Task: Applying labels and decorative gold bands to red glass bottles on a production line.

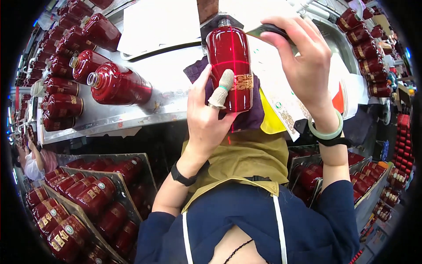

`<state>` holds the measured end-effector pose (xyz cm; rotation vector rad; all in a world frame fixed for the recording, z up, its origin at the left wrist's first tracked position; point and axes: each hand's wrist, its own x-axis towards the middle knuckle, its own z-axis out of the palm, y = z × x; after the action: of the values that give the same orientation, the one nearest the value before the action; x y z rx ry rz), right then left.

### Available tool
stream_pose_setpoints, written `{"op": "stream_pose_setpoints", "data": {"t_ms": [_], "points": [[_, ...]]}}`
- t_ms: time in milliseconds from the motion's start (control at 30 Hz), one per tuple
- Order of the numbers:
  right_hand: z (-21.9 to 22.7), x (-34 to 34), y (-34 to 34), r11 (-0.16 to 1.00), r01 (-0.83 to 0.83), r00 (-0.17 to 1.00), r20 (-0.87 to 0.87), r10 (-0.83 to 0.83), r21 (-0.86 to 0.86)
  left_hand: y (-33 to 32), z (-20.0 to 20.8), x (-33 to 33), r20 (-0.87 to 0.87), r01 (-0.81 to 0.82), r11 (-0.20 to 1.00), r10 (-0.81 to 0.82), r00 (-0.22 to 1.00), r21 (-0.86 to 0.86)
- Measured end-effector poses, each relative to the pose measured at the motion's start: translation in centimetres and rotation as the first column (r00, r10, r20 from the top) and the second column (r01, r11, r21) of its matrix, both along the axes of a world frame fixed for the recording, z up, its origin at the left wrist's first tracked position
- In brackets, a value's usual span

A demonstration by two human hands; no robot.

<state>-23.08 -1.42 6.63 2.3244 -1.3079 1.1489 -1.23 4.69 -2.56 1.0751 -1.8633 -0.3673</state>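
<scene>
A glossy dark-red glass bottle (228, 57) lies on a purple cloth, its clear neck pointing away from me at a metal stop (222, 21). Thin red light lines cross its surface, and gold lettering sits on its right side. My left hand (209, 108) grips the bottle's left side and base; the thumb wears a pale fabric finger cover (223, 88) and presses near the lettering. Pinched in my right hand (303, 53), right of the bottle's neck, is a dark-handled tool (273, 30) with a thin pale tip, its exact kind unclear. The tip ends close to the bottle's shoulder.
Two red bottles (121, 83) stand at the left of the bench (171, 105), before rows of others. White sheets with gold decals (285, 110) and a yellow piece (270, 116) lie right. Crates of bottles (127, 163) flank me below. Another person (35, 160) is far left.
</scene>
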Motion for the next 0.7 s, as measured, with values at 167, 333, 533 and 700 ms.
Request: {"op": "stream_pose_setpoints", "data": {"t_ms": [167, 333, 533, 700], "points": [[0.1, -0.4, 1.3, 0.996, 0.026, 0.998, 0.063, -0.031, 0.082, 0.5, 1.1, -0.7, 0.246, -0.051, 0.998, 0.061, 0.967, -0.044], [-2.7, -0.8, 1.4, 0.996, 0.009, 0.997, 0.073, -0.015, 0.087, 0.8, 1.0, -1.2, 0.299, -0.074, 0.994, 0.093, 0.95, -0.075], [-1.7, 4.6, 4.4, 0.921, -0.387, 0.919, -0.097, 0.382, -0.038, 0.7, -1.1, -0.4, -0.175, -0.103, 0.993, 0.111, 0.978, 0.053], [-0.8, 3.3, 0.5, 0.984, -0.166, 0.981, 0.108, 0.159, 0.067, 0.4, -1.6, 1.0, -0.173, 0.069, 0.955, -0.019, 0.985, 0.288]]}}
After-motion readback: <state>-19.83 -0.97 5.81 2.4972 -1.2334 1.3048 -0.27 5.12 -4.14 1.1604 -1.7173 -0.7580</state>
